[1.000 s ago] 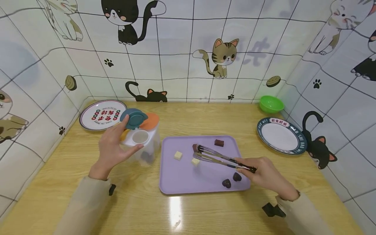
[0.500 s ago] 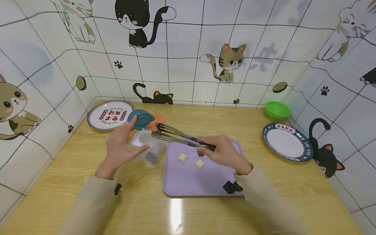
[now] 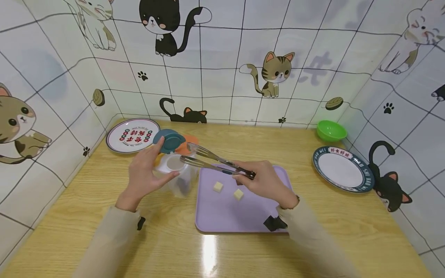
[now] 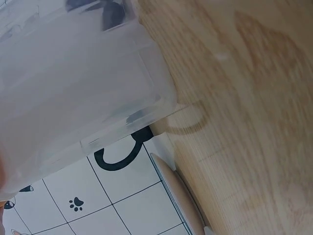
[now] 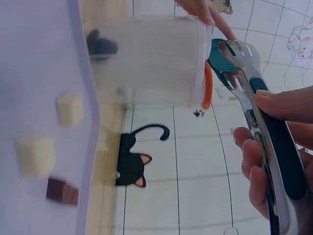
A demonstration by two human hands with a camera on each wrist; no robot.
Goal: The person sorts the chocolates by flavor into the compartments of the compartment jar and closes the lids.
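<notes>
We see L hand (image 3: 146, 175) wrapped round clear container (image 3: 174, 173), thumb propping teal lid (image 3: 169, 140) open. R hand (image 3: 265, 181) grips tongs (image 3: 212, 161) by the handle, tips apart and empty, just over container mouth. Below R hand, purple tray (image 3: 226, 216) w/ two white cubes (image 3: 218, 187) and brown piece (image 5: 62, 191).

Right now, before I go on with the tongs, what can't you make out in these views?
- Tray: near right corner, head view, hidden by the right hand and sleeve.
- Container: contents, all views, blurred by frosted walls; a dark piece shows.
- Tongs: tips, head view, too small to tell whether they hold anything.
- Left hand: left wrist view, container fills frame.
</notes>
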